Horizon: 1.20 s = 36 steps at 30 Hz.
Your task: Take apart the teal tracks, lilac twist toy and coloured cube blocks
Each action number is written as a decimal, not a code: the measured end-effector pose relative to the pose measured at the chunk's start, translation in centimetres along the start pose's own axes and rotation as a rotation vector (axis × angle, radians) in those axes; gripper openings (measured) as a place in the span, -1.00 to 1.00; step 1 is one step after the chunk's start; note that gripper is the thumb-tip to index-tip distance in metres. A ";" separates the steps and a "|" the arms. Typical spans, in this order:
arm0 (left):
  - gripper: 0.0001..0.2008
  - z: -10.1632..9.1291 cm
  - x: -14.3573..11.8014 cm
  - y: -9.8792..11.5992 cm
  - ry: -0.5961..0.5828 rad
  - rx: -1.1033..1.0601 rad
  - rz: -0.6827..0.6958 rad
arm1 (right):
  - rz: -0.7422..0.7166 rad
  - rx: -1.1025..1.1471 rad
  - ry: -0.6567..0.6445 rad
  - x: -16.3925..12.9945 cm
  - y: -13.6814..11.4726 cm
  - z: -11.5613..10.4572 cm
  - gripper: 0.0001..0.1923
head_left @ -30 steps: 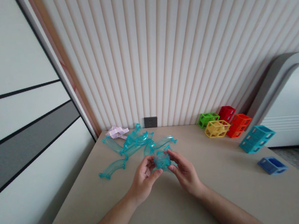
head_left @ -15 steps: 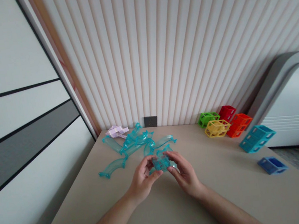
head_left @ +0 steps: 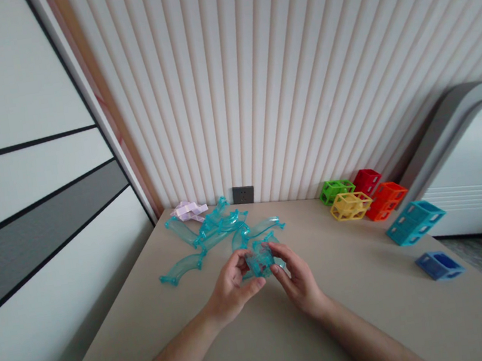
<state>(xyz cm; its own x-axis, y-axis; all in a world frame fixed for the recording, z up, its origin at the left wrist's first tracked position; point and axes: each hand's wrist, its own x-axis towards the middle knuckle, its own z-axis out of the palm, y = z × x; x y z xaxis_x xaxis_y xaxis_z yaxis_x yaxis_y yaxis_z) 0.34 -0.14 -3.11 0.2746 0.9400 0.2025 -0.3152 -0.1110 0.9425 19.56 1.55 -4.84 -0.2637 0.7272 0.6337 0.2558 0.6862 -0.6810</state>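
I hold a clear teal cube piece [head_left: 261, 260] between left hand [head_left: 232, 287] and right hand [head_left: 296, 278], fingers closed on it | teal track pieces [head_left: 212, 233] lie loose toward the tabletop's [head_left: 377, 305] far edge, unjoined.

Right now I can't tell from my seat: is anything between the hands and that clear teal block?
Nothing visible: the left hand and right hand both hold the clear teal block directly.
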 end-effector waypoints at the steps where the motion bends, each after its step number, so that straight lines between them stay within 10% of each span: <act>1: -0.60 0.1 0.1 0.1 0.011 -0.031 -0.024 | 0.004 -0.006 0.005 0.0 0.1 0.1 -0.61; 10: -0.63 0.4 0.7 0.3 0.200 -0.229 -0.148 | 0.026 -0.065 -0.090 0.5 -0.2 -0.3 -0.46; 15: -0.70 0.2 0.9 0.6 0.146 -0.233 -0.183 | -0.071 -0.186 -0.228 0.5 0.2 -0.7 -0.21; 36: -0.65 -0.2 0.9 -0.5 0.118 -0.151 -0.257 | -0.231 -0.355 -0.339 1.7 -0.2 -2.0 -0.29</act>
<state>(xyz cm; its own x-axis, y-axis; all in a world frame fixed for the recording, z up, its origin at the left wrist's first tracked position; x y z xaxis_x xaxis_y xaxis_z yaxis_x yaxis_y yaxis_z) 0.55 0.78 -3.44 0.2582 0.9629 -0.0781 -0.3827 0.1762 0.9069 20.95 2.68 -2.94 -0.6204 0.5504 0.5587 0.4384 0.8340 -0.3349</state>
